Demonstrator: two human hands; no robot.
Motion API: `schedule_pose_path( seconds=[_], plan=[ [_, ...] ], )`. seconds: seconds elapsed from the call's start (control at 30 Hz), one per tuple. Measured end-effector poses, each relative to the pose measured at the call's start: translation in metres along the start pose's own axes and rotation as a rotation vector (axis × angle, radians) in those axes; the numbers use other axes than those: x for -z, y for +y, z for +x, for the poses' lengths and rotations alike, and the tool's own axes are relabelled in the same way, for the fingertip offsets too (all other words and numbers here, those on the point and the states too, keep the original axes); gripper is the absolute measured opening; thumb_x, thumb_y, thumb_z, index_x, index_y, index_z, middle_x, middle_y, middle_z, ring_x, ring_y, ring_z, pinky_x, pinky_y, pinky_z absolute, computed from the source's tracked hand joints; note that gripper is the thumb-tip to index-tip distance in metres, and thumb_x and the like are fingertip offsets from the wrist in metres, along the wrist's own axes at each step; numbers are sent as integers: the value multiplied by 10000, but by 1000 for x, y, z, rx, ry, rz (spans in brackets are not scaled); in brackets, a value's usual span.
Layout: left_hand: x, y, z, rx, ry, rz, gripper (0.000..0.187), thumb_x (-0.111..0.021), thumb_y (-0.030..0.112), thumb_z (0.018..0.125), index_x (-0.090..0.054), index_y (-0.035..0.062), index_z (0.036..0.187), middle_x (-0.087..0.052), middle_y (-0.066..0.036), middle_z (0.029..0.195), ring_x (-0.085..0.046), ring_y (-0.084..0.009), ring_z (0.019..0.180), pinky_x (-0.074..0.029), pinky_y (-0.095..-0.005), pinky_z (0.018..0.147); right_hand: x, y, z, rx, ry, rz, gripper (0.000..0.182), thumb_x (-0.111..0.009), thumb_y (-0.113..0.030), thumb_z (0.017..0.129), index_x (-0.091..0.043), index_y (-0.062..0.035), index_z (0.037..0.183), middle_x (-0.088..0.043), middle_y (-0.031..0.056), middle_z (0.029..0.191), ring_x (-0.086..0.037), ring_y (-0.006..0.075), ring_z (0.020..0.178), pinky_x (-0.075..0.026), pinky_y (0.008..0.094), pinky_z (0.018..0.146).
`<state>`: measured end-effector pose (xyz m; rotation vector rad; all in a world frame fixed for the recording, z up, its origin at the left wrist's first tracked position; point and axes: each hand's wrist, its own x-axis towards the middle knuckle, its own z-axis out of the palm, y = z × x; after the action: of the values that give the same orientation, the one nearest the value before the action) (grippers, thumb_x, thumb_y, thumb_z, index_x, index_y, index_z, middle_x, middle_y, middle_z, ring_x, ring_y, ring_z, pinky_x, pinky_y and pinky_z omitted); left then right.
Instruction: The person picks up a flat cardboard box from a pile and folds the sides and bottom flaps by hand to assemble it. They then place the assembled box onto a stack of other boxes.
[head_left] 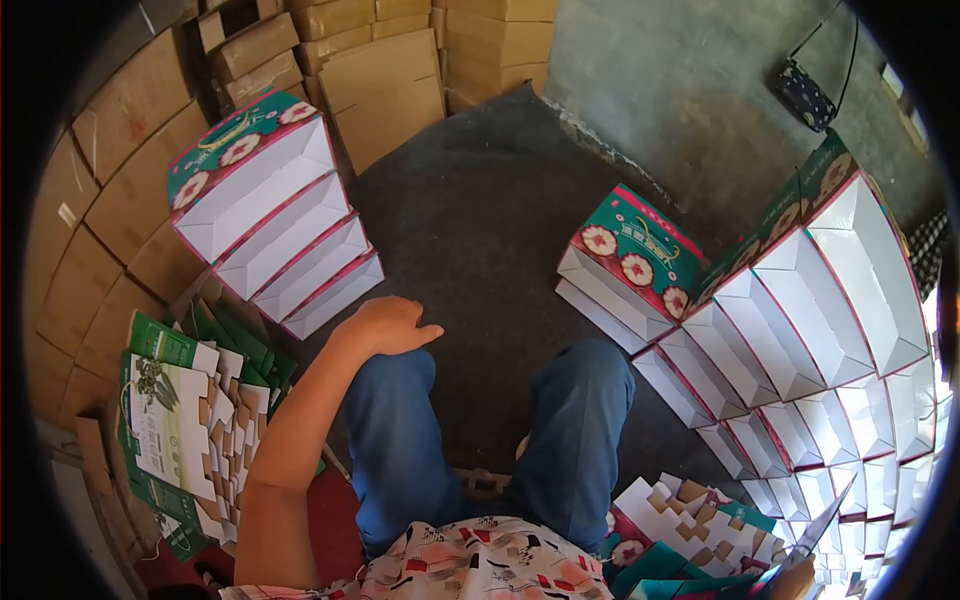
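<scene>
My left hand (392, 326) rests on my left knee, thumb held apart and fingers lying over the knee, with nothing in it. At the lower right edge, my right hand (793, 580) is partly out of view. It is closed around what looks like a knife (822, 520), its pointed blade tilted up and to the right. Beside that hand lies a bundle of flattened green and pink gift boxes (700, 525) with notched white and brown flaps. Another flat bundle of green boxes (190, 420) stands left of my left forearm.
Folded open boxes with white insides are stacked at the front left (280, 230) and in a large pile at the right (800, 330). Brown cartons (130, 200) line the left and back. A small black bag (805, 95) hangs on the grey wall (660, 80).
</scene>
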<state>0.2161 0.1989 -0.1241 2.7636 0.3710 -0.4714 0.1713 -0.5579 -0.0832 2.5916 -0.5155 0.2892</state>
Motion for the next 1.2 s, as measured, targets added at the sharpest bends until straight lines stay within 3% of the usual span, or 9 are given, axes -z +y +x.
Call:
schedule_pose_path(
  seconds=[0.17,0.27,0.3,0.4,0.47,0.53,0.67,0.97,1.2],
  plan=[
    [3,22,16,-37,-65,109,567,-482,488,858,-622,-50,972,-639,-227,934,-606,-361,923,-465,-434,814,106,-29,-6,11,15,-21,179,-588,-205,773,-715,-94,834,-674,82,829,-633,227,834,-491,425,760],
    [0,28,24,-62,-59,86,577,-483,484,858,-616,-65,976,-636,-234,951,-604,-360,942,-464,-435,829,152,-21,2,7,-96,259,456,-551,-44,802,-461,33,1242,-604,272,1020,-592,409,939,-456,474,792],
    [0,31,26,-70,-60,87,578,-484,483,858,-615,-67,980,-635,-236,958,-604,-359,948,-464,-432,833,160,-20,0,255,198,230,282,-559,-76,844,-536,36,1102,-631,228,790,-611,409,733,-451,471,645],
    [-2,38,34,-112,-39,92,581,-489,484,852,-612,-64,1002,-633,-236,977,-602,-357,959,-462,-425,844,204,-73,6,278,174,477,124,-558,-75,839,-502,23,890,-534,249,691,-518,452,666,-363,477,567],
    [-7,34,35,-128,-2,81,585,-494,486,847,-610,-61,1018,-633,-235,987,-601,-357,964,-460,-420,851,221,-103,14,348,206,576,103,-538,-65,862,-500,18,909,-537,235,692,-496,417,609,-376,438,543],
    [-9,30,31,-126,60,60,589,-499,489,842,-610,-58,1029,-634,-232,993,-600,-356,968,-457,-413,859,230,-124,26,329,160,802,146,-565,-97,871,-472,15,873,-474,181,638,-408,248,557,-351,361,520],
    [-1,24,16,-128,94,-54,585,-570,445,824,-554,-48,1139,-577,-242,1125,-553,-350,1072,-440,-405,905,231,-169,51,402,460,1139,145,-598,-117,885,-517,4,886,-508,82,652,-432,110,611,-372,265,553],
    [44,-13,29,-231,597,-985,919,-668,451,805,-187,-30,1423,-293,-253,1429,-357,-326,1301,-325,-365,1037,288,-280,112,698,324,1999,336,-626,-221,886,-564,13,1119,-605,58,1037,-533,117,940,-389,263,876],
    [30,-51,-7,160,531,-1558,1045,-594,679,735,-173,33,1441,-293,-215,1421,-296,-294,1323,-256,-500,1033,310,-362,118,815,39,2495,340,-619,-194,893,-547,-4,1166,-613,83,1118,-555,145,1012,-408,290,921]
  ],
)
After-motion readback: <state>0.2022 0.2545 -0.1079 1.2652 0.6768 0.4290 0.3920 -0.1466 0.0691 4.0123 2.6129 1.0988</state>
